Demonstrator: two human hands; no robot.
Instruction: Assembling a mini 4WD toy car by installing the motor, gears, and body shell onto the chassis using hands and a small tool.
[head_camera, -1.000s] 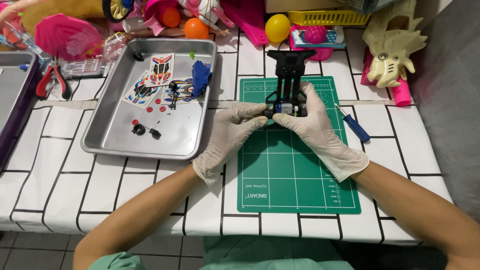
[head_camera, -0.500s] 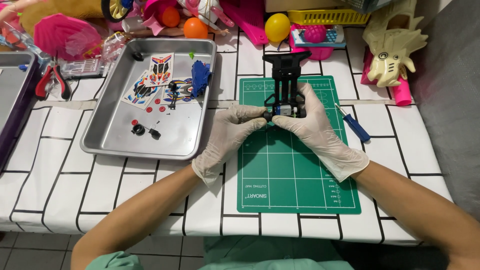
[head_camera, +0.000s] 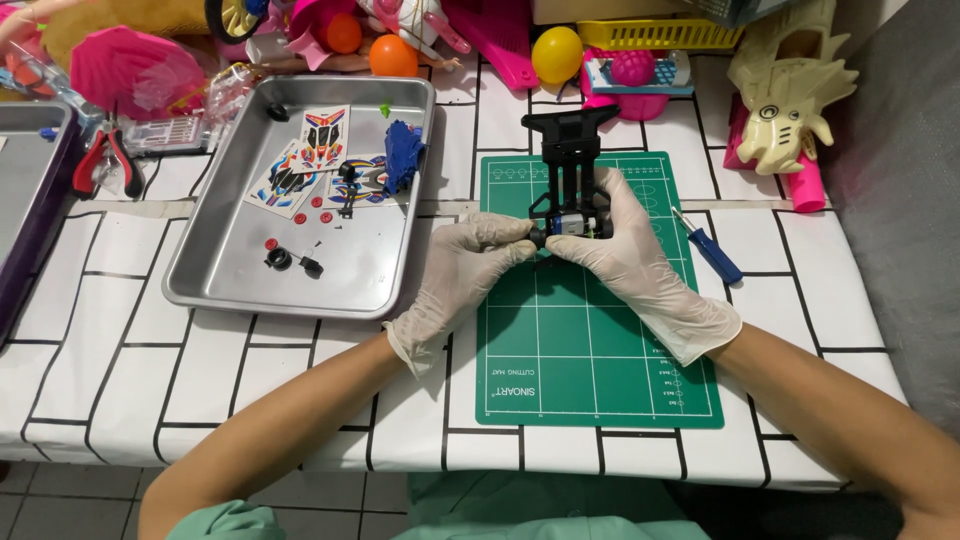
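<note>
Both my hands wear pale gloves and meet over the green cutting mat (head_camera: 590, 350). My right hand (head_camera: 625, 260) grips the near end of a black toy car chassis (head_camera: 570, 160) that lies along the mat, pointing away from me. My left hand (head_camera: 455, 280) pinches a small black part at the chassis's near left corner. A metal tray (head_camera: 230, 270) to the left holds sticker sheets (head_camera: 310, 160), a blue toy part (head_camera: 403, 165), small black wheels (head_camera: 290, 262) and red bits.
A blue-handled screwdriver (head_camera: 712, 250) lies just right of the mat. Red pliers (head_camera: 105, 155) rest at far left by a second tray (head_camera: 25, 190). Toys crowd the back edge: a yellow ball (head_camera: 556, 52), orange balls, pink pieces, a cream dinosaur-like toy (head_camera: 790, 90).
The hands and chassis have barely shifted; the fingers stay on the near end of the chassis.
</note>
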